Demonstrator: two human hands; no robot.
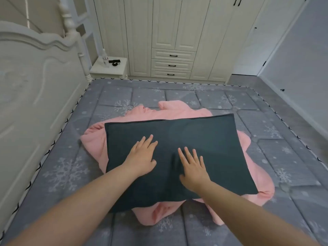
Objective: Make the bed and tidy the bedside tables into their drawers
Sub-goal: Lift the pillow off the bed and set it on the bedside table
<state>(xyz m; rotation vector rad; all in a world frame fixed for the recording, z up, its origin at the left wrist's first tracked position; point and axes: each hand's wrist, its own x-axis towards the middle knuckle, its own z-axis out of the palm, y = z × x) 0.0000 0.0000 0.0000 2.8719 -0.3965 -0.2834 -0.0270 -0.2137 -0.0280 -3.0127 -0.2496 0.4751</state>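
Grey snowflake quilting covers the bed (230, 107) under you, and you lean over it with both arms out. Your left hand (142, 157) and right hand (193, 167) lie flat on the dark pillow (204, 139), fingers spread and straight, palms down, gripping nothing. The pillow sits on top of a crumpled pink blanket (179, 108) in the middle of the bed, well apart from the headboard (35, 82) on your left.

The step looks like plumping or settling the pillow. Press evenly with both palms and sweep outward to the corners so the filling spreads; it will likely slide on the soft blanket, so lift rather than drag it towards the headboard, then free the blanket and spread it.

Beyond the bed's far corner, the counter (99, 68) carries a bottle (105, 57) and small dark items (115, 62), not yet put in a drawer.
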